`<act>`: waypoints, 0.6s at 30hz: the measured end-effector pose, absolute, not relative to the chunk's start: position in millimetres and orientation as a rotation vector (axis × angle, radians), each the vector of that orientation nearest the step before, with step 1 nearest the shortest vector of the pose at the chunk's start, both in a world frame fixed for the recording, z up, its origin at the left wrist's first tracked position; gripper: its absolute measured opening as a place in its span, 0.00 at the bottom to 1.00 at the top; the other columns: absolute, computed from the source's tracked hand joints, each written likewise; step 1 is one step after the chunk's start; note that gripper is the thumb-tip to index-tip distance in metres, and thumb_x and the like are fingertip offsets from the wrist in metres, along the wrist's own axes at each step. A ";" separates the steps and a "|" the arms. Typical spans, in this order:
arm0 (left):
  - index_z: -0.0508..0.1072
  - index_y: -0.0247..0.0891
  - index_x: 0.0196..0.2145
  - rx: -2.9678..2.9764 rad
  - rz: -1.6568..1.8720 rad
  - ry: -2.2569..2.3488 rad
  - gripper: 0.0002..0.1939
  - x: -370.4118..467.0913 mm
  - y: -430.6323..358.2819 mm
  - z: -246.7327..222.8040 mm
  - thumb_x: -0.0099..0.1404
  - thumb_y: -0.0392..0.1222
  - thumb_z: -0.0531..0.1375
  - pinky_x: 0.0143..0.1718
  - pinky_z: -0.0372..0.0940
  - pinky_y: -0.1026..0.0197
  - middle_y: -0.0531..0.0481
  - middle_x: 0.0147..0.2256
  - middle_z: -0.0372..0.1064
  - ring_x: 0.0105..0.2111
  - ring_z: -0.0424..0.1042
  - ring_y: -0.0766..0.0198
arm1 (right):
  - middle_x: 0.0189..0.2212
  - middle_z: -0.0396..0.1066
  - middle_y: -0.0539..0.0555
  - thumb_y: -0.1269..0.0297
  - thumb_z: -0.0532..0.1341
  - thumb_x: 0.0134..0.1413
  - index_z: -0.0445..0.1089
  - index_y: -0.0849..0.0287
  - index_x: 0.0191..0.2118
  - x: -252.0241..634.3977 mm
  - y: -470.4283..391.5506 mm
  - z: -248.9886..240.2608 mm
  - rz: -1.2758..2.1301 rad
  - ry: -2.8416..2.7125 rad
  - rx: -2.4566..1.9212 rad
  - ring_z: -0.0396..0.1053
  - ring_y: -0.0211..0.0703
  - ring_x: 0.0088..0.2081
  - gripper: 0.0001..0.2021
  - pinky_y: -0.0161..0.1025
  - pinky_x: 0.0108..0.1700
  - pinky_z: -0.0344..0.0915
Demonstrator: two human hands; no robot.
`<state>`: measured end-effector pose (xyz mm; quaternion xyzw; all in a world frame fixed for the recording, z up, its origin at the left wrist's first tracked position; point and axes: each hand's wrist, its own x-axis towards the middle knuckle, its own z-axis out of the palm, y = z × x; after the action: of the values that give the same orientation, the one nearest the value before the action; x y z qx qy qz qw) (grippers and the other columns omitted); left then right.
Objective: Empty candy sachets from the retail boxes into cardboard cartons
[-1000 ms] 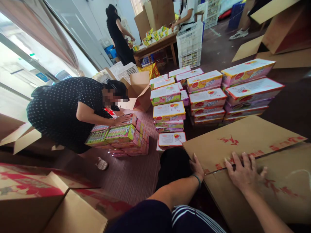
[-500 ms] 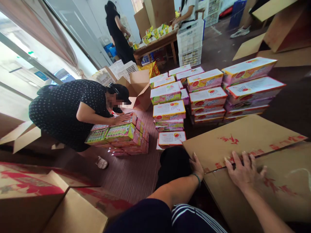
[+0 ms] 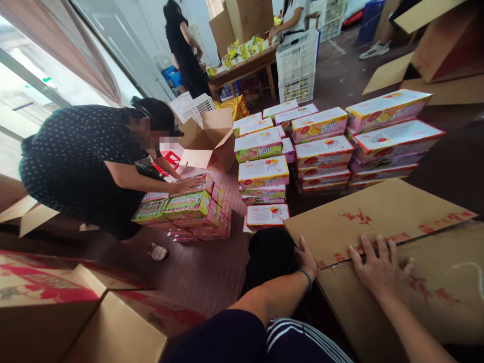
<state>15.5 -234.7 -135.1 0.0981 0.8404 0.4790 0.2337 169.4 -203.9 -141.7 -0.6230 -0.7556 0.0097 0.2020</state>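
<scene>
A large brown cardboard carton (image 3: 378,214) with red print lies before me at the lower right, its two top flaps folded down and meeting along a seam. My right hand (image 3: 381,267) rests flat on top across that seam, fingers spread. At the carton's left corner, my left hand (image 3: 307,259), with a green band at the wrist, presses against the edge. Its fingers look stretched out, partly hidden by the side. Just beyond the carton stand stacks of colourful fruit-printed boxes (image 3: 263,171).
A co-worker (image 3: 83,156) bends over shrink-wrapped packs (image 3: 189,206) on the floor at left. Open cartons stand at lower left (image 3: 124,322), centre back (image 3: 221,141) and upper right (image 3: 438,55). White crates (image 3: 297,63) are stacked beside a wooden table (image 3: 245,70), where other people work.
The co-worker's body and head have shifted left, uncovering a red item behind; one hand stays on the packs. My hands and the carton look unmoved.
</scene>
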 end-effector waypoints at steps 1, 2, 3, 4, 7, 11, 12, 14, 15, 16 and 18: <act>0.73 0.24 0.59 0.267 1.321 2.299 0.21 15.3 -235.1 -134.6 0.74 0.39 0.56 0.66 0.64 0.56 0.31 0.61 0.70 0.62 0.71 0.51 | 0.68 0.59 0.70 0.47 0.43 0.74 0.68 0.64 0.64 169.4 -203.6 -142.1 0.020 -2.107 -1.743 0.49 0.65 0.72 0.31 0.76 0.68 0.44; 0.73 0.25 0.59 0.265 1.325 2.291 0.21 15.0 -235.4 -134.2 0.73 0.39 0.56 0.66 0.63 0.55 0.31 0.60 0.70 0.62 0.71 0.51 | 0.68 0.59 0.70 0.46 0.43 0.74 0.69 0.64 0.64 169.4 -203.4 -142.4 0.015 -2.106 -1.747 0.49 0.65 0.72 0.32 0.76 0.68 0.45; 0.74 0.26 0.59 0.263 1.328 2.285 0.21 14.7 -235.7 -133.7 0.73 0.38 0.56 0.67 0.62 0.55 0.32 0.60 0.71 0.62 0.71 0.51 | 0.68 0.59 0.70 0.46 0.42 0.74 0.69 0.64 0.64 169.4 -203.3 -142.2 0.014 -2.106 -1.754 0.49 0.64 0.72 0.32 0.76 0.68 0.44; 0.74 0.27 0.59 0.261 1.332 2.281 0.21 14.4 -236.1 -133.3 0.73 0.38 0.56 0.67 0.62 0.54 0.32 0.59 0.72 0.62 0.71 0.51 | 0.68 0.58 0.69 0.46 0.41 0.74 0.68 0.64 0.64 169.4 -203.3 -141.8 0.018 -2.113 -1.761 0.48 0.64 0.72 0.33 0.76 0.68 0.44; 0.74 0.27 0.59 0.266 1.342 2.276 0.21 13.8 -236.9 -131.5 0.73 0.39 0.57 0.68 0.61 0.54 0.32 0.58 0.73 0.62 0.71 0.50 | 0.68 0.58 0.69 0.46 0.40 0.74 0.67 0.63 0.65 169.3 -203.8 -138.6 0.051 -2.144 -1.798 0.48 0.65 0.72 0.34 0.76 0.68 0.44; 0.74 0.24 0.59 0.276 1.333 2.275 0.22 13.9 -237.4 -129.3 0.73 0.39 0.56 0.65 0.64 0.55 0.30 0.59 0.71 0.62 0.71 0.49 | 0.68 0.58 0.70 0.47 0.41 0.74 0.68 0.65 0.65 168.8 -204.8 -134.9 0.039 -2.134 -1.777 0.48 0.65 0.72 0.33 0.75 0.68 0.43; 0.74 0.23 0.59 0.271 1.325 2.279 0.23 14.0 -237.4 -129.0 0.72 0.39 0.56 0.65 0.65 0.54 0.29 0.60 0.70 0.62 0.71 0.48 | 0.68 0.58 0.70 0.47 0.42 0.74 0.68 0.66 0.65 168.7 -204.9 -134.7 0.031 -2.123 -1.762 0.48 0.65 0.72 0.32 0.75 0.68 0.43; 0.73 0.22 0.60 0.254 1.308 2.296 0.24 14.3 -237.1 -129.0 0.72 0.40 0.57 0.66 0.64 0.53 0.28 0.61 0.69 0.63 0.69 0.47 | 0.68 0.58 0.71 0.48 0.43 0.74 0.68 0.67 0.65 168.8 -205.2 -135.0 0.026 -2.110 -1.747 0.49 0.65 0.72 0.32 0.76 0.68 0.43; 0.72 0.23 0.60 0.245 1.302 2.306 0.24 14.5 -236.9 -129.3 0.72 0.40 0.57 0.66 0.63 0.53 0.28 0.61 0.69 0.64 0.69 0.48 | 0.68 0.58 0.71 0.48 0.43 0.74 0.68 0.67 0.65 169.0 -205.3 -135.4 0.029 -2.114 -1.742 0.49 0.66 0.72 0.31 0.77 0.68 0.43; 0.73 0.24 0.60 0.238 1.298 2.317 0.23 14.7 -236.6 -129.7 0.72 0.40 0.57 0.66 0.63 0.53 0.29 0.61 0.70 0.64 0.69 0.48 | 0.68 0.58 0.71 0.48 0.44 0.74 0.68 0.67 0.65 169.2 -205.4 -136.0 0.034 -2.122 -1.737 0.49 0.66 0.72 0.31 0.77 0.68 0.43; 0.75 0.26 0.58 0.235 1.295 2.337 0.22 15.1 -236.0 -131.0 0.72 0.40 0.57 0.65 0.65 0.55 0.31 0.59 0.72 0.62 0.71 0.50 | 0.68 0.57 0.71 0.48 0.44 0.74 0.68 0.66 0.65 170.0 -205.3 -137.6 0.046 -2.135 -1.728 0.48 0.67 0.72 0.31 0.78 0.67 0.44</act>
<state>15.1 -236.0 -131.0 0.0851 0.8483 0.4703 0.2278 170.0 -205.3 -137.6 -0.6167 -0.7622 0.0163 0.1960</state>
